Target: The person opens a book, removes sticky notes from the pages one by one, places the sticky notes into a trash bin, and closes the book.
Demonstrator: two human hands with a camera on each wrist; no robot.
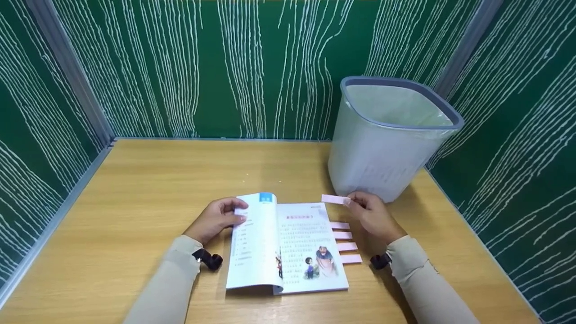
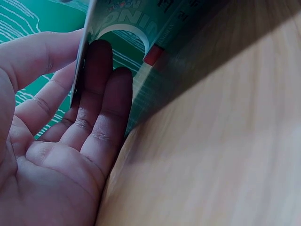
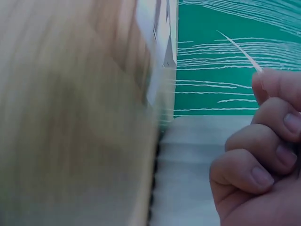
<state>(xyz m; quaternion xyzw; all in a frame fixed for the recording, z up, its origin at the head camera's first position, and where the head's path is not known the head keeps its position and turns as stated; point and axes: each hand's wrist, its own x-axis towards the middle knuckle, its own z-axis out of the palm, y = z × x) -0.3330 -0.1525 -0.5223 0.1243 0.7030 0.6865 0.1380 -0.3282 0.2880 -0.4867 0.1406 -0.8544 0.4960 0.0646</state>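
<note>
At lower centre, left hand (image 1: 215,220) pinches an open, curling book (image 1: 265,252), right hand (image 1: 374,217) a flat pink strip (image 1: 333,199).
Fingertips (image 1: 354,206) hide the strip's end; small print (image 1: 303,234) unreadable.

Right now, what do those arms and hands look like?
They are a person's. The left sleeve and right sleeve are long, pale beige-grey, wrinkled near the ends. A small black device sits at each wrist. The left hand and right hand wear no gloves.
</note>
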